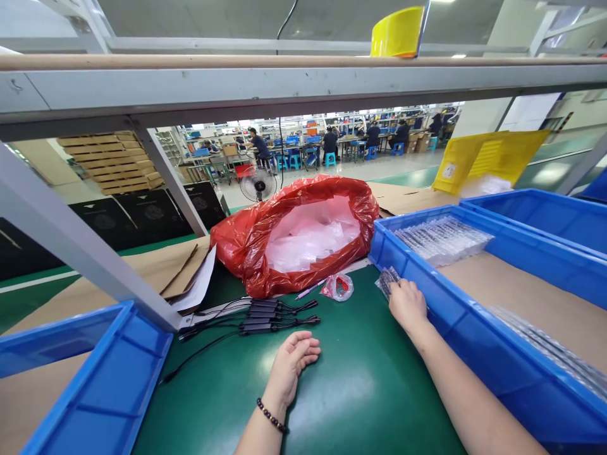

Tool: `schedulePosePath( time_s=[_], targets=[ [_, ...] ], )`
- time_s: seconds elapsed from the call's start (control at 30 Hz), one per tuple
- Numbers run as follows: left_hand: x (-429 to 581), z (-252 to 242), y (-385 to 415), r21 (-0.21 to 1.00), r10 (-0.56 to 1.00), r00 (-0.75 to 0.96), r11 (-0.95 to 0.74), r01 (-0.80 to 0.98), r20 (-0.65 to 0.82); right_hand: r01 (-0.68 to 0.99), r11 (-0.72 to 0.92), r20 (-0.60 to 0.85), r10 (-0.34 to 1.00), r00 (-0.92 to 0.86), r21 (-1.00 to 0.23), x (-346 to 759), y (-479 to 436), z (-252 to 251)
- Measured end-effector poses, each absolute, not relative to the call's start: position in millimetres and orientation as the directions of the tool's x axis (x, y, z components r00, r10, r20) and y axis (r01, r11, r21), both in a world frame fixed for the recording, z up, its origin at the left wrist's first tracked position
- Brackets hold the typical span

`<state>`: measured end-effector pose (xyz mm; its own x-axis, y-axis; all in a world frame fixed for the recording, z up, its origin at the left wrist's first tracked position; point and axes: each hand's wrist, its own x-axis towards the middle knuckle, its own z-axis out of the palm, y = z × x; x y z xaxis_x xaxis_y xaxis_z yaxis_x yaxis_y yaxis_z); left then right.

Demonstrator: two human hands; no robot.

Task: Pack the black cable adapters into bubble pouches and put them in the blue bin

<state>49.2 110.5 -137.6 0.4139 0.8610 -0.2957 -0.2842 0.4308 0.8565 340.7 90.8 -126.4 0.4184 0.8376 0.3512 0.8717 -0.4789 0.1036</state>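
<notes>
My left hand (pixel 291 365) rests palm up on the green table mat (pixel 351 392), fingers loosely curled and holding nothing, just in front of several black cable adapters (pixel 265 314) lying in a row. My right hand (pixel 406 303) lies at the left wall of a blue bin (pixel 455 322), its fingers closed on a small clear packet of parts (pixel 387 280). Inside that bin lie stacked clear packets (pixel 443 238) on a brown cardboard sheet.
A red plastic bag (pixel 298 234) full of white packets sits behind the adapters, with a pink pen (pixel 310 289) and a small red-marked bag (pixel 337 287) beside it. Another blue bin (pixel 95 392) stands at left, more blue bins (pixel 545 215) and a yellow bin (pixel 488 158) at right. People work far behind.
</notes>
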Motion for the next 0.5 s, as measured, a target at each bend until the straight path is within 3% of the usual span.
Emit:
schedulePosePath(
  time_s=[0.23, 0.33, 0.43, 0.5],
  targets=[
    [51, -136, 107, 0.883, 0.850, 0.443, 0.412, -0.222, -0.285, 0.882, -0.470, 0.526, 0.759, 0.385, 0.032, 324, 83, -111],
    [50, -136, 104, 0.881, 0.791, 0.544, 0.436, -0.183, -0.279, 0.976, -0.215, 0.558, 0.805, 0.201, -0.041, 293, 87, -102],
    [48, -137, 101, 0.870, 0.665, 0.689, 0.483, -0.103, -0.288, 0.989, 0.125, 0.449, 0.890, -0.077, -0.077, 246, 99, -100],
    [47, -137, 99, 0.865, 0.577, 0.761, 0.500, -0.040, -0.297, 0.960, 0.258, 0.362, 0.910, -0.204, -0.108, 213, 110, -103]
  ],
)
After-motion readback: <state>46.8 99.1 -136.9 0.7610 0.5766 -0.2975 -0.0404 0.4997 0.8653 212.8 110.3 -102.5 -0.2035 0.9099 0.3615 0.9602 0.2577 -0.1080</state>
